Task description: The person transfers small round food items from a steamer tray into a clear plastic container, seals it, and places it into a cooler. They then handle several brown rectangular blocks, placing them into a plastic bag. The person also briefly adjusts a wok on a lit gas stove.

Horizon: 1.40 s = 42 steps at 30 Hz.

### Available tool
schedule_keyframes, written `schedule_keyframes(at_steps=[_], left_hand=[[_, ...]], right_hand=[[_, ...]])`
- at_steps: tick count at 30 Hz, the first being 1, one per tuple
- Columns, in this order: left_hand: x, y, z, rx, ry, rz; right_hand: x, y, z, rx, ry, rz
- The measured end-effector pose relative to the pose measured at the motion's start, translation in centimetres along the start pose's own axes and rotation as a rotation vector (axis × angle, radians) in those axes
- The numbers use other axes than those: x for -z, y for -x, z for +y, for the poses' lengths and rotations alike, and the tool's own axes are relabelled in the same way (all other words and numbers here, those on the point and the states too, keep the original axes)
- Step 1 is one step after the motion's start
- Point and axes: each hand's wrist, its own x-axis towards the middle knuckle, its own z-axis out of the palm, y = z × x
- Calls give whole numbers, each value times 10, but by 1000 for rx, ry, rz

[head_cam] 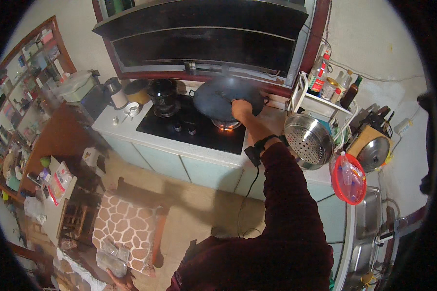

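My right hand (242, 110) is closed over the dark wok (207, 103), around what looks like a thin utensil; its far end is blurred. The wok has two side handles and sits tilted in view on the right burner (226, 125), where orange flame shows. Faint steam or smoke rises from it. A black strap with a device and cable (254, 155) is on my right wrist. At the lower left, my left hand (121, 280) grips a clear plastic container (111, 262), partly cut off by the picture's edge. A black lidded pot (162, 95) stands on the left burner.
On the counter (160, 152) stand a white bowl (132, 109) at left and a steel steamer (308, 141) at right. Beyond are a bottle rack (329, 102), a red basket (335, 182) and a sink (367, 214). A patterned cloth-covered table (125, 225) lies below, left of me.
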Motion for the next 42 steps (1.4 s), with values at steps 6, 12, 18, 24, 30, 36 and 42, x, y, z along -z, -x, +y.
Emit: schedule_keyframes(at_steps=[6, 12, 18, 24, 30, 36, 42], left_hand=[[25, -3, -2, 145, 41, -127], [-16, 11, -25, -66, 20, 94], [-44, 6, -29, -15, -15, 54], [-44, -3, -36, -40, -7, 11], [-55, -12, -40, -32, -1, 5], [-55, -25, -48, -98, -143, -15], [-54, -31, -47, -24, -43, -180]], right_hand=[[-1, -25, -7, 11, 8, -109], [-3, -29, -3, 61, 31, -155], [13, 0, 28, 201, 105, -108], [63, 41, 78, 200, 169, -22], [69, 64, 109, 156, 182, 134], [4, 35, 134, -268, -227, 116], [-11, 50, 143, -58, -52, 80]])
